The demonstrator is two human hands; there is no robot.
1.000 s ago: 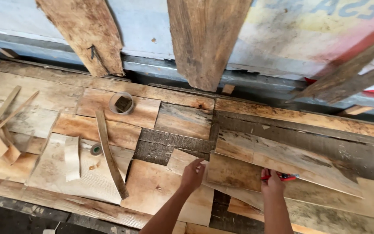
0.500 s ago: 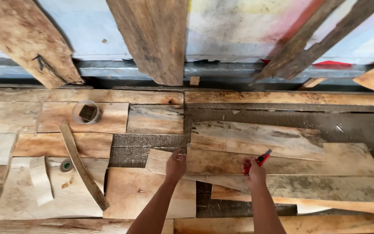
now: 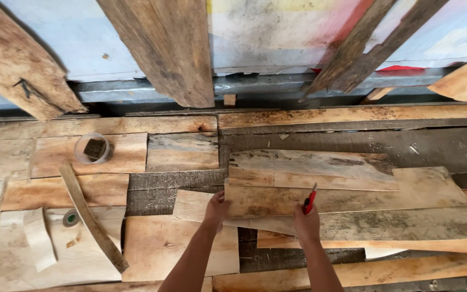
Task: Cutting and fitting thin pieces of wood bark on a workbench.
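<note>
both hands have come forward onto the long pale board (image 3: 347,203) atop the scrap planks: left hand (image 3: 217,208) spread flat at its end, right hand (image 3: 305,223) clamped on a red pencil (image 3: 310,199) (tip near the wood).

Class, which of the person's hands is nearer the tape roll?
Left. The left hand is on the board's edge, right of the tape roll; the right hand, holding a red pencil, is farther right.

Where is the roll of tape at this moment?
In the head view the roll of tape lies at lower left on a pale board, just left of the curved wood strip and well left of the left hand.
</note>
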